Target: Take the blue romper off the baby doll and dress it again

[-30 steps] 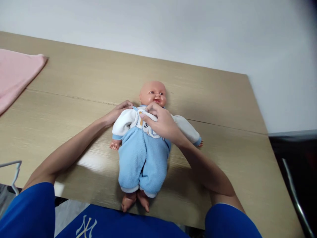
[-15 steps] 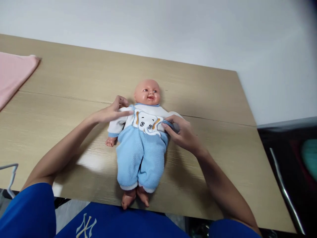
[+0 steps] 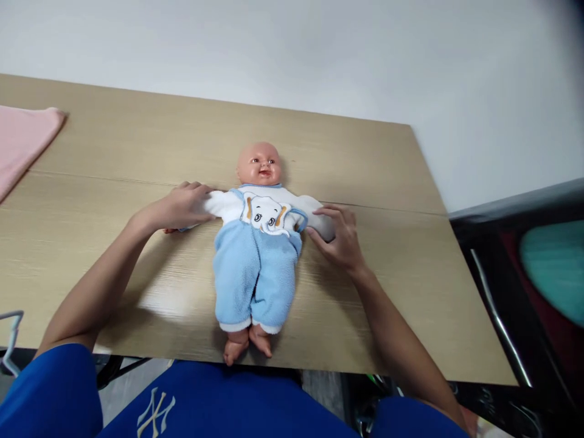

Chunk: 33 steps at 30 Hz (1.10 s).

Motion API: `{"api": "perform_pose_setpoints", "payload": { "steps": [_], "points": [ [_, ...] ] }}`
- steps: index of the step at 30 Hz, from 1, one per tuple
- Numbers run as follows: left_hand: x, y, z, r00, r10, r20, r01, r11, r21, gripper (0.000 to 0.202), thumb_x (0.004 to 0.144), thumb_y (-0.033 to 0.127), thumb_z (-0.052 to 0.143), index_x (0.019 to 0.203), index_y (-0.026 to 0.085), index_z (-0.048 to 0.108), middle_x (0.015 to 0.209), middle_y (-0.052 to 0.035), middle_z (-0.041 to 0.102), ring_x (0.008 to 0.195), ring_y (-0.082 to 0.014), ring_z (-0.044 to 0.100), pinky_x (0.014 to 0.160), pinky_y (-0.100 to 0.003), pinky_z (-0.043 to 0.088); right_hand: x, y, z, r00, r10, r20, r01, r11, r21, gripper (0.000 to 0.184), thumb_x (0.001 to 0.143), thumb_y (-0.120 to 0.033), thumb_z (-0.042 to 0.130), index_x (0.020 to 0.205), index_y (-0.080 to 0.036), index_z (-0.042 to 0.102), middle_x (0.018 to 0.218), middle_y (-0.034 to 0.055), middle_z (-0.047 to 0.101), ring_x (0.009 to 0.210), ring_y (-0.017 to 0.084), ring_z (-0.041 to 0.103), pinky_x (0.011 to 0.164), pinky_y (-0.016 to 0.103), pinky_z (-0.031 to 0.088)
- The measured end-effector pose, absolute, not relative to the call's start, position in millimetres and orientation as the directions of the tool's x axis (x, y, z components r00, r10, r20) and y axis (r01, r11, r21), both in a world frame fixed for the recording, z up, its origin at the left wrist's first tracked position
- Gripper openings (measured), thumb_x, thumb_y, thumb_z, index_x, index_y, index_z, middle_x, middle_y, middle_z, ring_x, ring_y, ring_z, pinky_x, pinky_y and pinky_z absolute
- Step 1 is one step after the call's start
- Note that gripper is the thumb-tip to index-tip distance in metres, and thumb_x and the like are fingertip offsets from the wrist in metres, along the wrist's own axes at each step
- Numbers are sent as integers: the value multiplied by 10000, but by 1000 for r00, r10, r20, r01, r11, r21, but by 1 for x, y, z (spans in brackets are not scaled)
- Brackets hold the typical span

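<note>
A baby doll point(image 3: 260, 164) lies on its back on the table, head away from me and bare feet near the front edge. It wears a white top and fluffy light-blue overalls point(image 3: 255, 274) with an elephant face on the bib. My left hand point(image 3: 187, 207) is closed around the doll's sleeved arm on the left, which is held out sideways; a little of the doll's hand shows under my wrist. On the other side, my right hand point(image 3: 340, 234) has its thumb and fingers bent around the doll's other white sleeve point(image 3: 308, 205). That sleeve's end is hidden behind my fingers.
The wooden table point(image 3: 137, 140) has a seam across it and meets a pale wall at the back. A pink cloth point(image 3: 25, 137) lies at the far left. A white wire piece point(image 3: 13, 334) sticks up at the lower left. Beyond the right edge is a teal rounded object point(image 3: 556, 267).
My left hand has moved from the doll's shoulder down to its arm, which now points outward. My right hand has shifted from the bib edge to the sleeve. The view has shifted slightly.
</note>
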<state>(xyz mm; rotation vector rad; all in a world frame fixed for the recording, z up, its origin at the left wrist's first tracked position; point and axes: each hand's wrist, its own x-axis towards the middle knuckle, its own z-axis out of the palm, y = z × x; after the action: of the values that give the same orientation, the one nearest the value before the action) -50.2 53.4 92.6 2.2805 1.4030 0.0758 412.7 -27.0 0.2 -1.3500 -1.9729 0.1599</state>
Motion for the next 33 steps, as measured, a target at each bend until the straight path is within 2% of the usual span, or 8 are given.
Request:
{"api": "perform_pose_setpoints", "payload": {
  "steps": [4, 8, 11, 14, 20, 26, 29, 33],
  "points": [
    [-19, 34, 111, 515, 857, 32, 769, -479, 423, 591, 1104, 614, 597, 1530, 214, 680, 1547, -171, 707, 1482, -415, 589, 1284, -585, 484, 458, -49, -16, -158, 890, 428, 777, 379, -502, 719, 969, -518, 907, 1592, -288, 632, 1578, 207, 714, 1490, 451, 653, 1277, 692, 514],
    [56, 25, 109, 656, 711, 252, 592, -693, 412, 451, 1170, 476, 592, 1497, 177, 678, 1556, -175, 711, 1462, -374, 607, 1298, -540, 477, 485, -57, -30, -48, 945, 323, 708, 261, -657, 638, 930, -552, 945, 1460, -272, 728, 1399, 190, 800, 1293, 417, 757, 1162, 657, 608],
    [112, 33, 93, 752, 619, 227, 552, -779, 297, 392, 1173, 420, 627, 1414, 132, 737, 1427, -204, 764, 1359, -393, 651, 1199, -531, 510, 484, -51, -29, 57, 962, 268, 541, 196, -818, 605, 858, -586, 1001, 1320, -282, 756, 1226, 119, 826, 1070, 322, 801, 992, 530, 686],
    [142, 48, 76, 769, 607, 200, 578, -794, 189, 324, 1173, 398, 644, 1292, 131, 784, 1259, -201, 811, 1211, -391, 685, 1085, -521, 503, 472, -39, -19, 127, 947, 293, 349, 234, -907, 690, 753, -619, 1065, 1265, -304, 727, 1199, 75, 817, 1014, 271, 806, 922, 435, 703],
    [138, 62, 62, 798, 444, 407, 337, -889, 311, 437, 1249, 504, 482, 1288, 174, 767, 1230, -172, 801, 1100, -310, 715, 979, -433, 525, 425, -5, 3, 131, 918, 373, 210, 342, -916, 752, 712, -684, 1083, 1282, -327, 745, 1316, 91, 807, 1189, 303, 812, 1054, 451, 714],
    [123, 58, 55, 733, 226, 642, 112, -970, 214, 390, 1241, 538, 519, 1249, 300, 827, 1155, -124, 805, 1027, -271, 716, 929, -444, 538, 379, 12, 6, -95, 872, 479, 182, 489, -853, 489, 850, -574, 1019, 1228, -332, 824, 1222, 74, 778, 1075, 272, 785, 958, 434, 705],
    [122, 58, 55, 648, 234, 725, 53, -963, 263, 291, 1203, 516, 637, 1221, 297, 827, 1135, -110, 793, 996, -256, 706, 925, -444, 546, 372, 1, 7, -238, 819, 523, 260, 572, -778, 399, 962, -576, 897, 1260, -314, 849, 1242, 100, 744, 1119, 306, 747, 1014, 496, 680],
    [128, 62, 58, 573, 403, 713, 13, -875, 485, 319, 1158, 557, 718, 1153, 246, 787, 1173, -120, 761, 1071, -262, 703, 981, -446, 556, 370, -21, 7, -227, 814, 534, 278, 580, -766, 396, 1052, -644, 749, 1235, -308, 851, 1327, 118, 712, 1291, 373, 693, 1207, 606, 579]
  ]
}}
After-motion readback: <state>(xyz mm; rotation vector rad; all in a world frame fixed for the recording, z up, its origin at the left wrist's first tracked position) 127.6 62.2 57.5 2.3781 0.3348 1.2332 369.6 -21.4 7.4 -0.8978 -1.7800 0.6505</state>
